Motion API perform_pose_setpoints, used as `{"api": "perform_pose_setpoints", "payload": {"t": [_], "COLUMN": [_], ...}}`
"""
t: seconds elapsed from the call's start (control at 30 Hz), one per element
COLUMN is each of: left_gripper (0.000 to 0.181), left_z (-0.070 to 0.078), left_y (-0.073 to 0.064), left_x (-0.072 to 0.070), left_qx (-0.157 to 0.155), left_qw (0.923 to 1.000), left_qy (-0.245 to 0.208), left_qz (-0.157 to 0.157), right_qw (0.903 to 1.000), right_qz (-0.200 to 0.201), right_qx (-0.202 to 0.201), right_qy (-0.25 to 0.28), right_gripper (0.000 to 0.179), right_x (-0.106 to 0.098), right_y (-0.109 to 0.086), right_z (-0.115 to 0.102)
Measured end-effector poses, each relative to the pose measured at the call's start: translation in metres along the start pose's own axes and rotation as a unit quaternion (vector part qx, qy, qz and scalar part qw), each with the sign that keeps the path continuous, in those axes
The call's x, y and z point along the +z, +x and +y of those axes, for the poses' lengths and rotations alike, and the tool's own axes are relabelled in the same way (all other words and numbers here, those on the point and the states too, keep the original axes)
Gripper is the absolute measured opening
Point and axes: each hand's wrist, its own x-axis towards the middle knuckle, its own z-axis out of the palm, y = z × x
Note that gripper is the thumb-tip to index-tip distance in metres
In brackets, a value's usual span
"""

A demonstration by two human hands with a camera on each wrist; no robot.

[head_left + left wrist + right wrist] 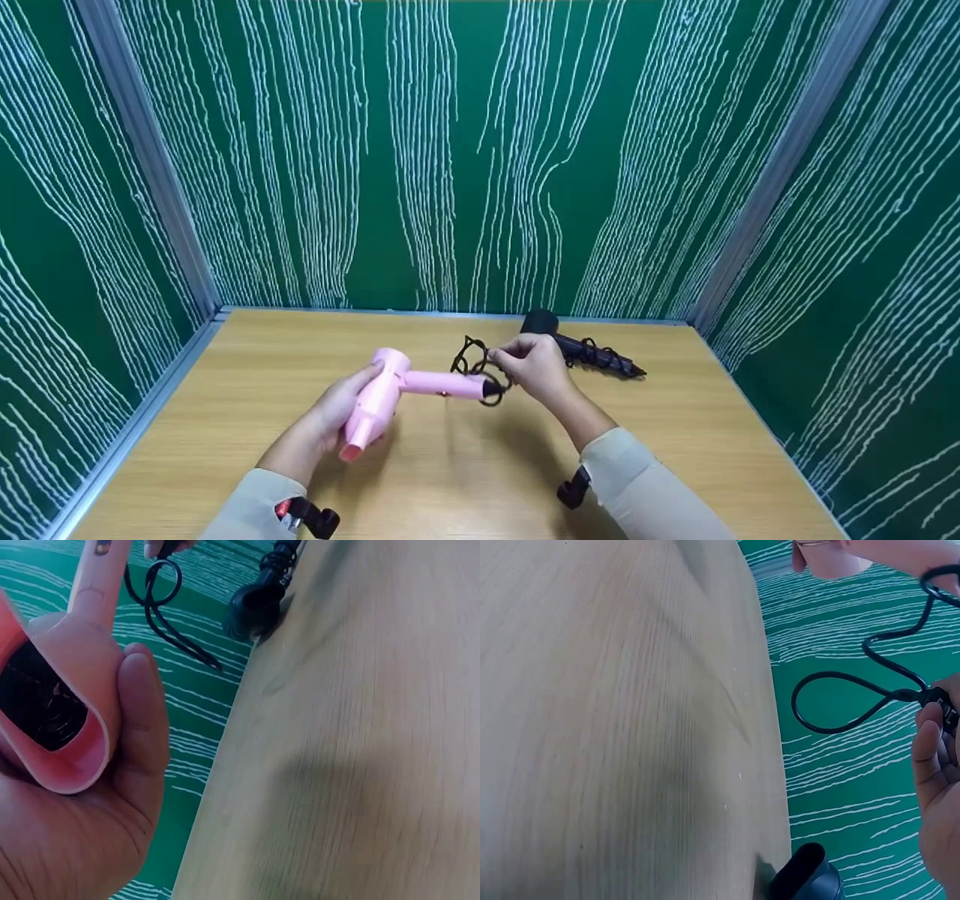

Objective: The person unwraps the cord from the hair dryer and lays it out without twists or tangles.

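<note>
A pink hair dryer is held above the table by my left hand, which grips its barrel. Its nozzle points down toward the front, while the handle extends to the right. From the handle's end comes a looped black cord. My right hand pinches this cord between thumb and fingers, just right of the handle's tip. In the left wrist view, the thumb lies along the side of the pink barrel. The fingers beneath the barrel are mostly hidden.
Behind my right hand, a black hair dryer lies near the table's back edge, its cord wound round its handle. Green panels with white wavy lines enclose the wooden table at the back and both sides.
</note>
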Motion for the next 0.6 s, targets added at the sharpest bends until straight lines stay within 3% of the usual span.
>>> {"api": "perform_pose_setpoints", "payload": {"t": [0.1,0.23,0.47,0.6], "left_gripper": [0.076,0.069,0.061,0.066], "left_z": [0.0,0.0,-0.008,-0.011], "left_y": [-0.001,-0.001,0.004,0.006], "left_x": [0.0,0.001,0.005,0.003], "left_qx": [-0.004,0.003,0.046,0.048], "left_qw": [0.9998,0.9993,0.9921,0.9851], "left_qy": [0.016,0.038,0.101,0.128], "left_qz": [-0.011,0.001,0.058,0.105], "right_qw": [1.0,1.0,0.9998,0.9992], "right_qz": [-0.003,-0.003,0.004,0.01], "right_qx": [-0.001,-0.001,0.015,0.016], "right_qy": [0.004,0.003,0.012,0.035], "right_gripper": [0.013,0.013,0.011,0.01], "right_x": [-0.001,-0.003,-0.007,-0.011], "right_y": [0.001,0.003,0.006,0.006], "right_z": [-0.001,-0.004,-0.014,-0.02]}}
